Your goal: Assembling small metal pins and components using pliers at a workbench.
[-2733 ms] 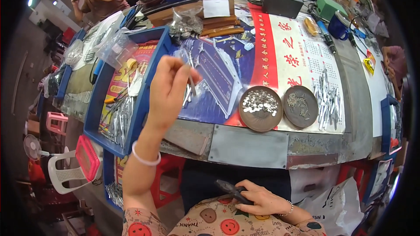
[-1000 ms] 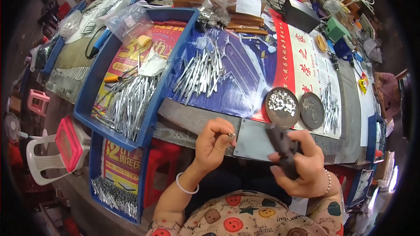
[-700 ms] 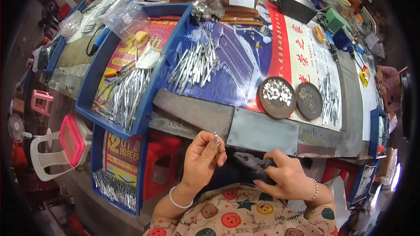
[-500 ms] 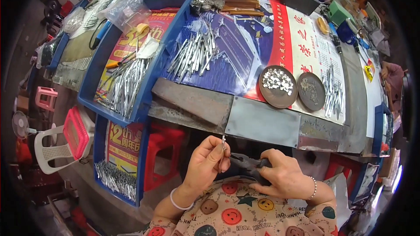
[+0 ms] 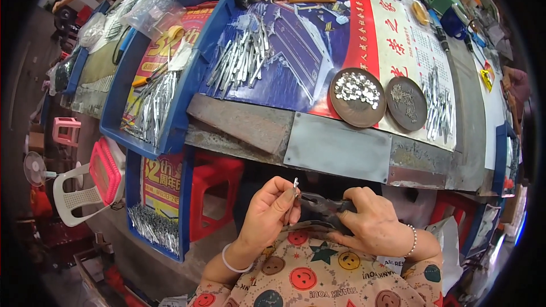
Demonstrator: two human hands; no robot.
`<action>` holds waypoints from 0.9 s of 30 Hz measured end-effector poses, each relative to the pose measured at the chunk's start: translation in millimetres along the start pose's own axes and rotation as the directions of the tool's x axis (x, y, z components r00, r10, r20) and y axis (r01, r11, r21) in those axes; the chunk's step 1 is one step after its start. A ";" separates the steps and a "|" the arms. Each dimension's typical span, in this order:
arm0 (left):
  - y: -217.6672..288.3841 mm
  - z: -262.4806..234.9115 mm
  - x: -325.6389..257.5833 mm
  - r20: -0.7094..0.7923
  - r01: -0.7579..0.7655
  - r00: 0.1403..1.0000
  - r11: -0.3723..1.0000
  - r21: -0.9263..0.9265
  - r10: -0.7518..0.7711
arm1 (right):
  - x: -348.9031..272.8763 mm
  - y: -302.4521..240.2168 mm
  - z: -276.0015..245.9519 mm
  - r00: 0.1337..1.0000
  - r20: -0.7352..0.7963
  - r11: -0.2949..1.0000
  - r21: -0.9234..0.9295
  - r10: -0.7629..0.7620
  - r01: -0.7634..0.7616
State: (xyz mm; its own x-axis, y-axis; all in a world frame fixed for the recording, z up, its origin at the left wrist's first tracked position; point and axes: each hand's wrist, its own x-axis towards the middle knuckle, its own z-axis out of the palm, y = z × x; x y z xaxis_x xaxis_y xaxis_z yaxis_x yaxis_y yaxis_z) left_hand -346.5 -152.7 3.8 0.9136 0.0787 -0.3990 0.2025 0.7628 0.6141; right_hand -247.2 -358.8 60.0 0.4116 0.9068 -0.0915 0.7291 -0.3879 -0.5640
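Observation:
My left hand pinches a small silvery metal piece upright between thumb and fingertips, just off the bench's front edge. Most of the piece is hidden by the fingers. Dark-handled pliers are in my right hand, its fingers wrapped round the handles. Their jaws point left and come right up to the left fingertips; whether they bite on the metal I cannot tell. Beyond the hands, a brown round dish holds small shiny discs. A second dark dish holds tiny metal pins.
Slim silvery metal strips lie heaped on a blue poster, with another bunch at the right. A blue tray of strips stands at left; a lower blue tray holds more. Beside it is a red stool.
The view has shifted slightly, so the bench sits a little higher. Both hands keep nearly the same pose, with the pliers' jaws still beside the left fingertips.

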 end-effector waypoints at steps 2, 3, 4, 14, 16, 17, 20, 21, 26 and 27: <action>1.7 2.4 1.4 -0.012 -0.031 0.999 0.997 0.064 0.032 | 1.1 2.5 -0.6 1.000 -0.002 0.999 -0.034 -0.007 0.007; 1.3 2.4 2.1 -0.013 -0.024 1.000 0.998 0.063 0.025 | 1.2 3.8 -1.1 1.000 0.000 1.000 -0.030 -0.001 0.001; 0.7 2.3 2.8 -0.025 -0.029 0.999 0.995 0.096 0.032 | 1.1 5.0 -1.6 1.000 0.000 0.999 -0.050 -0.011 0.011; 1.7 2.6 11.0 -0.093 0.002 0.996 0.987 0.163 0.014 | 4.5 11.2 -5.6 0.998 0.068 0.988 -0.157 0.007 0.004; 1.7 1.8 11.4 -0.097 0.017 0.995 0.986 0.164 -0.001 | 4.5 12.3 -4.3 0.998 0.059 0.986 -0.164 0.007 0.003; 1.8 0.7 12.2 -0.101 0.028 0.995 0.986 0.163 -0.011 | 5.8 13.1 -3.6 0.999 0.052 0.985 -0.173 0.003 0.006; 0.8 -1.3 14.6 -0.095 0.052 0.995 0.988 0.145 -0.038 | 9.7 13.8 -3.3 0.999 -0.013 0.976 -0.215 -0.042 0.038; 0.5 -2.4 14.7 -0.094 0.054 0.995 0.988 0.144 -0.041 | 10.1 13.9 -3.9 0.999 -0.013 0.976 -0.214 -0.039 0.036; 1.4 -0.3 15.2 -0.076 0.026 0.997 0.990 0.141 -0.015 | 11.7 15.4 -2.2 0.998 0.003 0.953 -0.297 -0.067 0.064; 1.8 0.2 15.4 -0.077 0.027 0.997 0.990 0.141 -0.016 | 11.7 14.8 -2.5 0.998 0.004 0.953 -0.296 -0.067 0.065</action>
State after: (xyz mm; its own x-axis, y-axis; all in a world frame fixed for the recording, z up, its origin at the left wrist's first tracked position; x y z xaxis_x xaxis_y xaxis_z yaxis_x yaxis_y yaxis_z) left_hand -332.1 -150.3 -1.1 0.8803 0.1159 -0.4601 0.2744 0.6667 0.6930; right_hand -230.2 -354.3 52.6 0.3598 0.9313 -0.0565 0.8834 -0.3595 -0.3004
